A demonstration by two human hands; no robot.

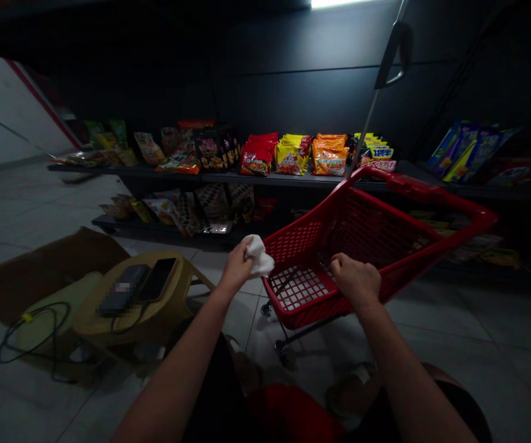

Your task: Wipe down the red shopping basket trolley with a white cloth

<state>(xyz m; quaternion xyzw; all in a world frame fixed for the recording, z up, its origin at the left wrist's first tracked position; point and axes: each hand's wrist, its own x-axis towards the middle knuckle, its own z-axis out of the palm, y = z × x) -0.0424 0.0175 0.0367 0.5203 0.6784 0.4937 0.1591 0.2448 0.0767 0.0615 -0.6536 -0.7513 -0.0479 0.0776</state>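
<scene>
We have one white cloth [261, 261], soft, crumpled and bunched, its folds bulging past our fingertips. It is in our left grip [243, 263], pinched firmly, just beside the front corner of a red plastic shopping cart [293, 239]. There is one cart, with a lattice basket whose floor shows pale gaps; we count two small casters [280, 346] beneath its near end. Our right grip [355, 278] is narrow, fingers curled, over the cart's near side; we cannot tell whether it is closed on the rim or holds anything.

To our left stands one tan plastic stool [177, 284], bearing two things side by side: one dark rectangular device [124, 289] and one smartphone [158, 280]. One sheet of brown cardboard [78, 245] is behind it, with a looped black cable [66, 311] in front.

Beyond the cart, we see two levels of dark shelving [293, 179]. On the upper, four rows of snack packets [290, 157] sit near the middle: one red, one mostly yellow, one orange, one yellow-topped.
</scene>
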